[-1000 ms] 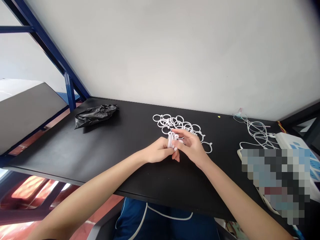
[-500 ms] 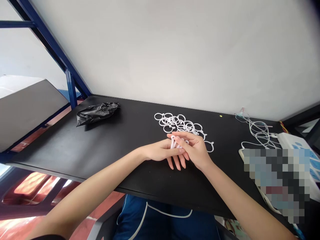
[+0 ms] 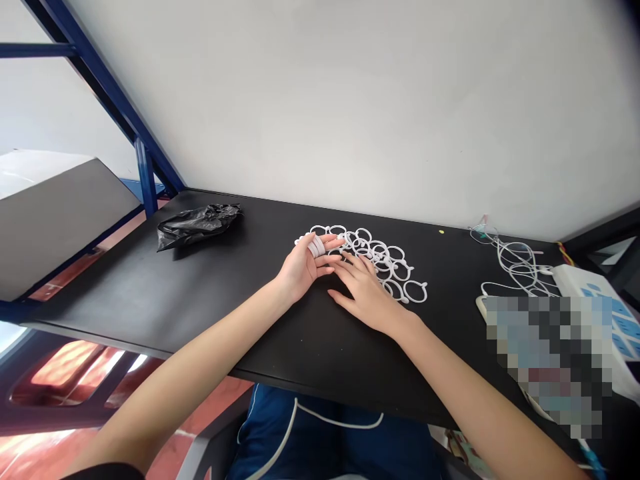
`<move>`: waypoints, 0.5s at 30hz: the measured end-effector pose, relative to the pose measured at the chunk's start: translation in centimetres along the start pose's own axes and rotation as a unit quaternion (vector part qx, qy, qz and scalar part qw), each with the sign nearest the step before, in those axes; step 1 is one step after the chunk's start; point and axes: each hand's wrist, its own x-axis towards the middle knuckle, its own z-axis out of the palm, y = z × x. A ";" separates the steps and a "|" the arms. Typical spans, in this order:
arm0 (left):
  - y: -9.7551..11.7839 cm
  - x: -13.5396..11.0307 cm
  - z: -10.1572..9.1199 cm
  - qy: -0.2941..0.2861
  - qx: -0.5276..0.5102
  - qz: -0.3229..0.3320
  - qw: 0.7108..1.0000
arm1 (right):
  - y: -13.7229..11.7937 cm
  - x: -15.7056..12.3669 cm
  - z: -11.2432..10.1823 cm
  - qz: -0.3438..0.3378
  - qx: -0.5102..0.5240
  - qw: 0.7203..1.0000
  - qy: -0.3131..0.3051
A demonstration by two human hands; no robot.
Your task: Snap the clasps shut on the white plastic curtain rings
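My left hand is palm up over the table, its fingers stretched out. Several white curtain rings, each a thin hoop with a small eyelet, are looped together round its fingers. Eyelets stick out at the far side of that hand. My right hand is palm down with fingers spread, at the near left edge of a pile of loose white rings. Its fingertips are close to my left fingers; whether they touch them or a ring I cannot tell. One loose ring lies at the pile's right end.
A crumpled black plastic bag lies on the black table at the left. To the right are glasses, tangled white cable, a blurred-out device and a white power strip. A pale wall rises behind.
My hands have come apart from their clasp. The left has moved left and farther back with rings round its fingers; the right has shifted left and opened over the near side of the pile.
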 end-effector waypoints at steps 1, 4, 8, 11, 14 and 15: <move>0.0 0.0 0.0 0.008 0.001 0.005 1.000 | -0.2 0.1 0.2 0.002 -0.001 1.000 0.001; -0.2 0.1 0.0 0.030 0.009 0.013 0.999 | -0.4 0.0 0.2 0.015 0.008 1.000 0.012; -0.5 0.1 0.1 0.047 0.048 0.023 0.998 | -0.1 -0.7 -0.6 0.027 0.035 0.999 -0.008; -0.7 0.0 0.2 0.035 0.087 0.023 0.995 | 0.0 -1.0 -1.3 0.029 0.061 0.997 -0.041; -0.7 -0.1 0.3 0.012 0.118 0.012 0.993 | -0.1 -1.1 -1.6 0.047 0.073 0.995 -0.047; -0.6 -0.1 0.4 0.007 0.127 0.006 0.992 | -0.1 -1.1 -1.7 0.056 0.075 0.995 -0.044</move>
